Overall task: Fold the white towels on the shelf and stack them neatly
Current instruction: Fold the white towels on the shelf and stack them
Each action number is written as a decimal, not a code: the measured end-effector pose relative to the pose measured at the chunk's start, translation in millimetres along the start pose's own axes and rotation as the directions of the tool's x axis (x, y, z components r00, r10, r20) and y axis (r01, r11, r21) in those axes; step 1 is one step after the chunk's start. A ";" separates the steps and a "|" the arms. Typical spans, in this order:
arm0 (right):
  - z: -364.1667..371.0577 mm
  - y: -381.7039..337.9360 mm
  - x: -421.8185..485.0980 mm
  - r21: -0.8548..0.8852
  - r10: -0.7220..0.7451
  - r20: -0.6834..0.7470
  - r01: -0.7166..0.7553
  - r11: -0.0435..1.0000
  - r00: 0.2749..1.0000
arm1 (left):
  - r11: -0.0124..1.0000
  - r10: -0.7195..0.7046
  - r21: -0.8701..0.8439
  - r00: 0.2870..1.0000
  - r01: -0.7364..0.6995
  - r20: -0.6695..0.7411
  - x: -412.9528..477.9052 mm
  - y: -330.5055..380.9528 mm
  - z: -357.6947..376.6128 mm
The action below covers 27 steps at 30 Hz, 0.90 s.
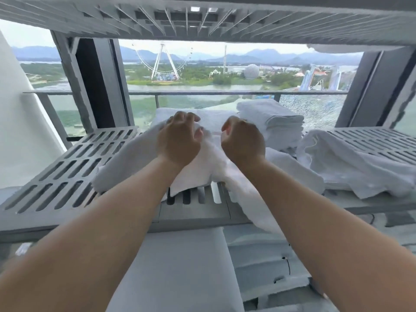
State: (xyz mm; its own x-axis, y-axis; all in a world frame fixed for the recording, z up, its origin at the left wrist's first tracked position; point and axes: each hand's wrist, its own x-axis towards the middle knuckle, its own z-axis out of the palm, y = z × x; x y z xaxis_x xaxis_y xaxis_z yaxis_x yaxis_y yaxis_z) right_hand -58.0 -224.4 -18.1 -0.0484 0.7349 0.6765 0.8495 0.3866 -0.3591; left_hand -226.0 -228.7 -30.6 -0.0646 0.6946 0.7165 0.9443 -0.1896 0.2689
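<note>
White towel (132, 161) sprawls mid-shelf (56, 176); left hand (177, 140) grips it, right hand (243, 141) curled, hold unclear. Best to match corners, pull taut, then top the folded stack (272, 124) alongside.

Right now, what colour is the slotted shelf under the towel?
Grey shelf, clearest in the head view.
</note>
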 end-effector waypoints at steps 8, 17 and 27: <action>-76.1 123.9 27.8 -0.183 0.202 -0.047 -0.207 0.961 0.978 | 0.977 0.106 -0.192 0.992 -0.090 0.075 34.7 128.1 61.1; -114.8 321.1 35.2 -0.170 0.242 0.177 -0.213 0.962 0.954 | 0.994 0.105 -0.072 0.864 -0.080 0.492 75.7 274.0 181.1; -105.5 434.9 71.4 0.059 0.184 0.609 -0.276 0.959 0.771 | 0.986 -0.025 -0.138 0.899 0.095 0.436 81.4 311.2 250.9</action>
State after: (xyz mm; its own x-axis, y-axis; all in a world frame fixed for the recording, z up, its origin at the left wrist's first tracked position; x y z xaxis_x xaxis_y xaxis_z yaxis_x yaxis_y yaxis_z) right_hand 363.4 -62.6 -58.1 -0.2009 0.9776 0.0635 0.7974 0.2008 -0.5691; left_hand 143.5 -57.1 -50.1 0.0588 0.9324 0.3566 0.8806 -0.2167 0.4215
